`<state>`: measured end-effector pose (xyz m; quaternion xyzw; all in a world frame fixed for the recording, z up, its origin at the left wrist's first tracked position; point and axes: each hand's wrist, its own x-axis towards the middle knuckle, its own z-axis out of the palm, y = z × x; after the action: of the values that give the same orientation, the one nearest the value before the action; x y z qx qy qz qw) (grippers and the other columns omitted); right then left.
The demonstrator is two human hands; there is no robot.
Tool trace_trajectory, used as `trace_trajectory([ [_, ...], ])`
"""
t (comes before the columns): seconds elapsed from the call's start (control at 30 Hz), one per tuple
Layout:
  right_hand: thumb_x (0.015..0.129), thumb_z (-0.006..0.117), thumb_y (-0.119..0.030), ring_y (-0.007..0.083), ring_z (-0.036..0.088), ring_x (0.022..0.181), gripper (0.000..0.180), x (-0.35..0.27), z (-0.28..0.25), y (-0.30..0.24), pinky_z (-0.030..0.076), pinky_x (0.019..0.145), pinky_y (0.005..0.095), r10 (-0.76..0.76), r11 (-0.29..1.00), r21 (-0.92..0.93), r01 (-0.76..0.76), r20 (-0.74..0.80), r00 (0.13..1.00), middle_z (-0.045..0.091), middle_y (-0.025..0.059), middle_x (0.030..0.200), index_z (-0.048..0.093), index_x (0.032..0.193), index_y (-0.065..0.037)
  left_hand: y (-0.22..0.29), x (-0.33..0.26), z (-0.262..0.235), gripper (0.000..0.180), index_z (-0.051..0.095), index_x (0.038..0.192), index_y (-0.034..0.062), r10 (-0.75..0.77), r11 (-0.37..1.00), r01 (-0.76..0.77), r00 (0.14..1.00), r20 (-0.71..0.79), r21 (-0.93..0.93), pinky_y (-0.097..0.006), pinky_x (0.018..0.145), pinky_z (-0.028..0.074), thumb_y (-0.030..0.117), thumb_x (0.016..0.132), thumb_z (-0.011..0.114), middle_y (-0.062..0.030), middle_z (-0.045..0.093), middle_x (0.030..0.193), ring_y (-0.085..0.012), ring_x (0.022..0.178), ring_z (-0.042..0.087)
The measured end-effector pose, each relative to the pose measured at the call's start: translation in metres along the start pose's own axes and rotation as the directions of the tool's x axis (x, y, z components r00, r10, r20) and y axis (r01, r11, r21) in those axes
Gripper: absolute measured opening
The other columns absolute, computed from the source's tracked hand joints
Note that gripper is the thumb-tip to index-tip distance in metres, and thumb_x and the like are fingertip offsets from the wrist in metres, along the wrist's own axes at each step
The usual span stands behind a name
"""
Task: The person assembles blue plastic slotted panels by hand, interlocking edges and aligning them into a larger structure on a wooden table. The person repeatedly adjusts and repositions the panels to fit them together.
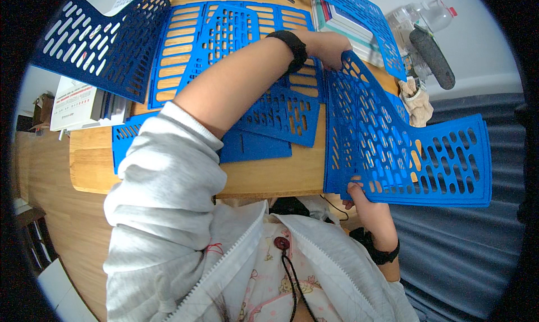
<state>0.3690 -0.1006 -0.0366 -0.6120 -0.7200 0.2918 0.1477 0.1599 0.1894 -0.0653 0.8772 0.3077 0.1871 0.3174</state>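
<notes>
A blue slotted plastic file-holder piece [387, 139], with panels standing at angles to each other, is at the right side of the table. My left arm reaches across the table, and my left hand [330, 48] is closed on this piece's far upper corner; its fingertips are partly hidden. At the near lower edge, my right hand [368, 210] grips the same piece, thumb on top. Loose blue slotted panels [179, 44] lie overlapping in the middle of the table, partly under my left forearm. Beneath them shows a plain blue panel [255, 148].
Blue slotted holders stand at the far left [126, 47] and far right [365, 13], beside books [345, 27]. More books [84, 106] are at the left edge. A dark grey elongated case [431, 57], a clear bottle [435, 14] and a beige cloth item [415, 102] lie beyond the right edge.
</notes>
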Motion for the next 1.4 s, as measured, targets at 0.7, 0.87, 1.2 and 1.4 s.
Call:
trace_trajectory([
  [0.7,0.089,0.052,-0.005,0.0174,0.060,0.057,0.008,0.009,-0.021,-0.026,0.049,0.049,0.0288,0.230,0.940,0.234,-0.249,0.109,0.967,0.058,0.0102,0.071,0.054,0.091,0.002,0.006,-0.002,-0.002,0.014,0.067,0.084,0.0029,-0.094,0.993,0.096,0.995,0.029,-0.066,-0.033,0.059,0.051,0.010,0.071,0.067,-0.0102,0.068,0.074,-0.0193,0.066,0.065],
  [0.87,0.090,0.052,-0.006,0.0169,0.060,0.058,0.008,0.007,-0.011,-0.020,0.049,0.051,0.0286,0.176,0.979,0.091,-0.181,0.054,0.983,0.059,0.0098,0.071,0.054,0.092,0.002,0.016,-0.003,-0.007,0.021,0.064,0.099,-0.0031,-0.129,0.992,0.128,0.986,0.108,0.018,-0.029,0.063,0.056,0.009,0.082,0.064,-0.0149,0.068,0.087,-0.0204,0.072,0.068],
  [1.2,0.085,0.058,-0.015,0.0243,0.060,0.077,0.009,0.003,-0.008,-0.007,0.045,0.066,0.0376,0.173,0.984,0.029,-0.175,0.064,0.983,0.064,0.0075,0.085,0.062,0.084,-0.007,0.011,-0.004,-0.005,0.020,0.064,0.098,-0.0031,-0.069,0.996,0.065,0.995,0.078,0.061,-0.028,0.062,0.056,0.010,0.082,0.064,-0.0153,0.068,0.087,-0.0206,0.072,0.068],
  [1.4,0.086,0.060,-0.015,0.0261,0.060,0.081,0.010,0.003,-0.003,-0.005,0.046,0.067,0.0376,0.251,0.964,0.074,-0.256,0.073,0.965,0.064,0.0076,0.095,0.062,0.088,-0.005,0.007,0.001,0.000,0.017,0.067,0.085,0.0034,-0.079,0.997,0.079,0.997,0.005,0.026,-0.035,0.061,0.051,0.012,0.069,0.066,-0.0118,0.067,0.073,-0.0229,0.069,0.065],
])
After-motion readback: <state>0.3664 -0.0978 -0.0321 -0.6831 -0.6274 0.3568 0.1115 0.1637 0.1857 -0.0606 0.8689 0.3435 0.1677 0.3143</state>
